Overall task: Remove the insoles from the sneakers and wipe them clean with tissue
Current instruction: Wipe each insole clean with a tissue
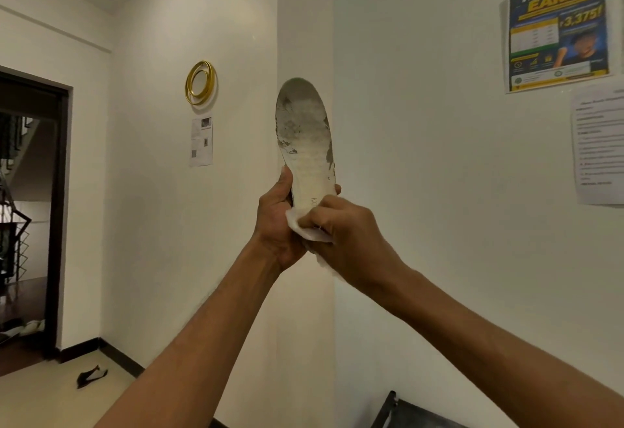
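White insole (309,143), grey-stained toward the toe, held upright before a wall corner. Left hand (275,225) grips its heel end. Right hand (341,228) clutches a white tissue (297,223), pressed against the insole's lower part.

I hold the insole (305,143) upright before the wall corner, its lower end in my left grip (277,225). My right grip (344,231), just to the right, pinches the tissue (293,223) against that end. On the wall to the left hangs a ring (201,83) with a sheet (201,142) below it. At upper right hangs a poster (557,27), with a notice (599,147) beneath.
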